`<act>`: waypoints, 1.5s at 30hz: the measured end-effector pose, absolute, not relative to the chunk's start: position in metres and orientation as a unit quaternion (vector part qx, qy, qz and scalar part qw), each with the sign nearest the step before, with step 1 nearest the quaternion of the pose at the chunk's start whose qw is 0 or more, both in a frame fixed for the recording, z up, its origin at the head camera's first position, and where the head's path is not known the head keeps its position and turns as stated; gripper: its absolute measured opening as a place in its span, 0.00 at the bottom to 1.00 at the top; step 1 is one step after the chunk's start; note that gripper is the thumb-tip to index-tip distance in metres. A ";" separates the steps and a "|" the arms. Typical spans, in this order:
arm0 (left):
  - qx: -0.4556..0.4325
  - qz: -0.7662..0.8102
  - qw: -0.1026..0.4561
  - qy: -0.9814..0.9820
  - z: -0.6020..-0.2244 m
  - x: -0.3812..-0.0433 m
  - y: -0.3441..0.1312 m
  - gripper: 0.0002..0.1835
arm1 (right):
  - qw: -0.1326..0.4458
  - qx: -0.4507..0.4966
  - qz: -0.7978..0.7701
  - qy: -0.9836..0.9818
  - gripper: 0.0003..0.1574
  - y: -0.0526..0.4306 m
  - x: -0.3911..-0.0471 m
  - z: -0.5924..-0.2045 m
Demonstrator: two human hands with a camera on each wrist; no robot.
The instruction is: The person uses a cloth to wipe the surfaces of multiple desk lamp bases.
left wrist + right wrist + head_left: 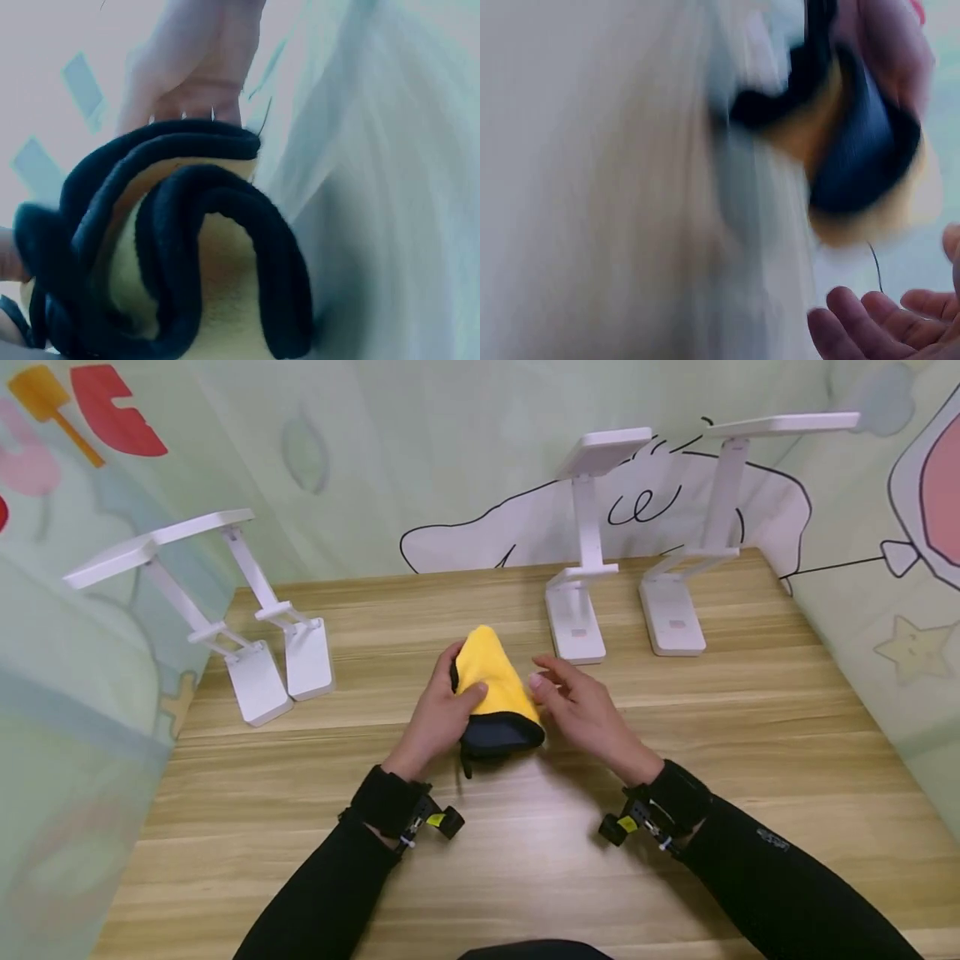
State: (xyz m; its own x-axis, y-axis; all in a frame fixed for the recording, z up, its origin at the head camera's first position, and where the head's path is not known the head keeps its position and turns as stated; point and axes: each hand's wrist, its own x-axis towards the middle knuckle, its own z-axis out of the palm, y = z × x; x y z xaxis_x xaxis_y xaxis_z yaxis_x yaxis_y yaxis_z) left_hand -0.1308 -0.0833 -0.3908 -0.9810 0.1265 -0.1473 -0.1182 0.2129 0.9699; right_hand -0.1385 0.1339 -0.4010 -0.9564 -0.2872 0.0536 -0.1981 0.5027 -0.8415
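Observation:
My left hand (438,714) grips a folded cloth (491,672), yellow on one face and dark grey on the other, with black edging. Its thumb presses on the yellow face while the fingers pass behind, mostly hidden. The cloth is folded into a tapering bundle, its wider end toward me. To the right, my right hand (588,706) is close beside the cloth with loosely bent fingers. In the right wrist view its fingers (847,315) show apart from the cloth (862,157). The left wrist view shows the curled layers of the black edging (176,247).
Two white desk lamps (258,685) stand at the left of the wooden table (375,877). Two more white lamps, one near (576,627) and one farther right (673,618), stand toward the back right. A printed curtain (337,468) hangs behind the table.

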 end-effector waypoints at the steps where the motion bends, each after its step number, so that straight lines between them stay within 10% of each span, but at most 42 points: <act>1: 0.003 0.636 0.101 0.765 -0.392 -0.130 -0.079 0.34 | 0.069 -0.141 -0.490 0.857 0.37 0.129 -0.134 -0.401; 20: 0.070 0.628 0.132 0.764 -0.397 -0.123 -0.066 0.22 | 0.056 -0.128 -0.531 0.835 0.43 0.123 -0.118 -0.407; 26: 0.138 0.632 0.159 0.746 -0.393 -0.122 -0.064 0.22 | -0.029 -0.140 -0.552 0.822 0.43 0.120 -0.119 -0.412; 45: 0.000 0.200 -0.055 0.978 -0.383 -0.176 -0.198 0.24 | -0.166 -0.161 -0.429 0.874 0.29 0.154 -0.123 -0.419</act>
State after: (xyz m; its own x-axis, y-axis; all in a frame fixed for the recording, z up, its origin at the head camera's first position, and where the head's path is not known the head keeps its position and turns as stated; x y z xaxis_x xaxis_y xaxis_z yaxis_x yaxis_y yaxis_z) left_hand -0.1765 -0.1978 -0.3826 -0.9940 -0.0216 0.1075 0.0224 0.9198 0.3917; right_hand -0.1231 0.1537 -0.4194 -0.8935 -0.1389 0.4271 -0.4228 0.5810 -0.6955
